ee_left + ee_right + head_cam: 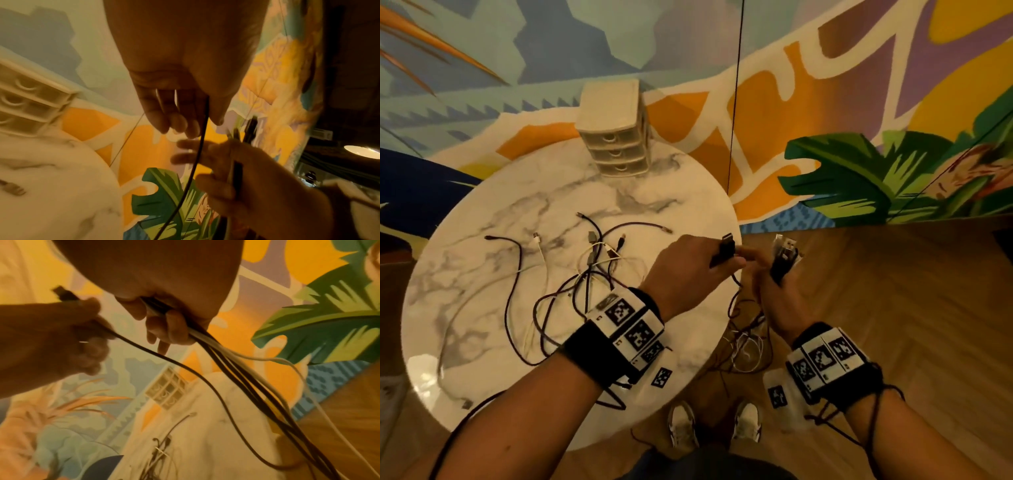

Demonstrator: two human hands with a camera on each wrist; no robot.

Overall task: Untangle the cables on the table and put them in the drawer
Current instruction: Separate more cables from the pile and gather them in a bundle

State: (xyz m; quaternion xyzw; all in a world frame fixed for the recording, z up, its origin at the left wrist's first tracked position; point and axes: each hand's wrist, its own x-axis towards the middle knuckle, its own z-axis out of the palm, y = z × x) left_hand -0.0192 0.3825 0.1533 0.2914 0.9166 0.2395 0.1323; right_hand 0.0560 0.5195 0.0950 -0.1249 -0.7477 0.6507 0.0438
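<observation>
Left hand (688, 270) pinching one black cable (726, 248), right hand (779, 298) gripping a cable bundle (784, 253), three-drawer unit (614, 132) on table (482, 274)

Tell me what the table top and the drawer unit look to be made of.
Table top: marble or a marble-look laminate, white with grey veins, glossy from the light glare near its edge. Drawer unit: likely moulded plastic, cream and matte, with scooped drawer pulls.

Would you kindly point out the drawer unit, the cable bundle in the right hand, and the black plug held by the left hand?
drawer unit (616, 150): head view, on its middle drawer front.
cable bundle (236, 369): right wrist view, on the dark strands below the right hand.
black plug (726, 246): head view, on its body above the left hand's fingers.
</observation>
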